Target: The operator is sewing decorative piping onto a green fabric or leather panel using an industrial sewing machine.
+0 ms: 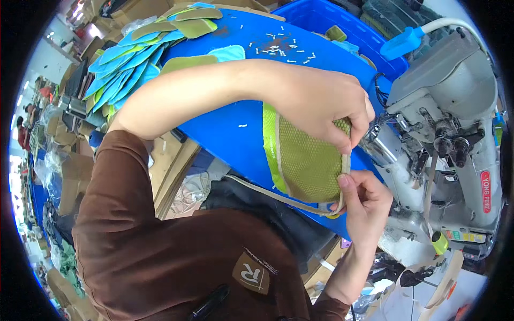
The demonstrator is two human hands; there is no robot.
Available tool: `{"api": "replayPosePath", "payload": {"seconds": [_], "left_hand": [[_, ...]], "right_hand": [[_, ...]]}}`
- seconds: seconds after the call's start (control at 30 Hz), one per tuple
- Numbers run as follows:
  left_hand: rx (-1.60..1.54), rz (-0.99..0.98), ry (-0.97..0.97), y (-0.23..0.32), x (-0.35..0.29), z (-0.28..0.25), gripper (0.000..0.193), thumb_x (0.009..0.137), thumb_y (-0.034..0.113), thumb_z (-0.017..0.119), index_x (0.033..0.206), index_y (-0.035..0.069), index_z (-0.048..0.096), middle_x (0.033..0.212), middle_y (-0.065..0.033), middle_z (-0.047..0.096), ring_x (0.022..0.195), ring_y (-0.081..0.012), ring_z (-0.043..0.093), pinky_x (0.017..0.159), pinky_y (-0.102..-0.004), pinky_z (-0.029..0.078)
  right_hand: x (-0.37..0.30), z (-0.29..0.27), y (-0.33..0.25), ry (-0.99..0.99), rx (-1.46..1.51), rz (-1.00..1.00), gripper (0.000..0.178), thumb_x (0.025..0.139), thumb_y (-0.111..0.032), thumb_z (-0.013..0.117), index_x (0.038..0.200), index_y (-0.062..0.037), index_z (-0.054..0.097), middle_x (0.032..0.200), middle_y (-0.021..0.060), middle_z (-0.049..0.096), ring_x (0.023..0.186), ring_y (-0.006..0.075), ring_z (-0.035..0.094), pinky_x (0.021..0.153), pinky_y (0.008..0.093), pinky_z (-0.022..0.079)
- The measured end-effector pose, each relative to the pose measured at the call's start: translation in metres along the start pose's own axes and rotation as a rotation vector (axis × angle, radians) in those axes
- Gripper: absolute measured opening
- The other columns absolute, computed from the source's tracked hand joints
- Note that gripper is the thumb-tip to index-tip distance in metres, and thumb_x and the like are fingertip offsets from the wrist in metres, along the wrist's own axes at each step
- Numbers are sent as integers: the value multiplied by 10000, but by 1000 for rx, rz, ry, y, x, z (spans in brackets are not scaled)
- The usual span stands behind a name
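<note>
Olive mesh piece lying just left of the fingers, its far part under the left hand, right hand nearer the body, and both pinch closed on the pale edging strip that runs away from the body between them.

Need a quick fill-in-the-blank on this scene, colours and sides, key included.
1. The left hand and right hand pinch the edge of a ____ mesh cloth.
2. The table under it is ____.
3. The sewing machine stands to the person's ____.
4. The left sleeve is ____.

Missing words: green; blue; right; brown.
</note>
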State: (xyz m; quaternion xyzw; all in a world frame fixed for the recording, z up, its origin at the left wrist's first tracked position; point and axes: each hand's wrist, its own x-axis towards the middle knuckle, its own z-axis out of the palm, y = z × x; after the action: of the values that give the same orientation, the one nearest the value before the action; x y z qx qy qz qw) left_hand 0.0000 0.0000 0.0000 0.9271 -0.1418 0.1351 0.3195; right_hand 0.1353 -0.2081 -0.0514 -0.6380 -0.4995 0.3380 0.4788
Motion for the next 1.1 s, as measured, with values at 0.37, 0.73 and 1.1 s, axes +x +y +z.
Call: {"api": "replayPosePath", "payload": {"seconds": [0.37, 0.73, 1.1], "left_hand": [[-210, -268, -30, -75, 37, 2, 212, 868, 154, 716, 1013, 6, 670, 928, -77, 693, 925, -195, 648, 825, -329, 489], [-377, -136, 223, -130, 76, 30, 362, 872, 66, 685, 1175, -38, 515, 1061, -134, 697, 995, -174, 640, 859, -305, 497], [-160, -223, 446, -133, 75, 44, 385, 822, 53, 669, 1173, -17, 528, 1036, -144, 671, 971, -273, 643, 887, -378, 499]], "right_hand": [[33, -18, 23, 128, 283, 235, 131, 942, -118, 689, 889, 1, 693, 623, 23, 635, 432, 70, 563, 368, 187, 378], [54, -19, 20, 325, 304, 237, 204, 951, -181, 687, 866, 4, 711, 596, 19, 626, 424, 66, 544, 370, 186, 355], [57, -6, 13, 421, 249, 232, 206, 952, -161, 686, 843, 12, 709, 572, 21, 612, 433, 65, 549, 371, 189, 358]]}}
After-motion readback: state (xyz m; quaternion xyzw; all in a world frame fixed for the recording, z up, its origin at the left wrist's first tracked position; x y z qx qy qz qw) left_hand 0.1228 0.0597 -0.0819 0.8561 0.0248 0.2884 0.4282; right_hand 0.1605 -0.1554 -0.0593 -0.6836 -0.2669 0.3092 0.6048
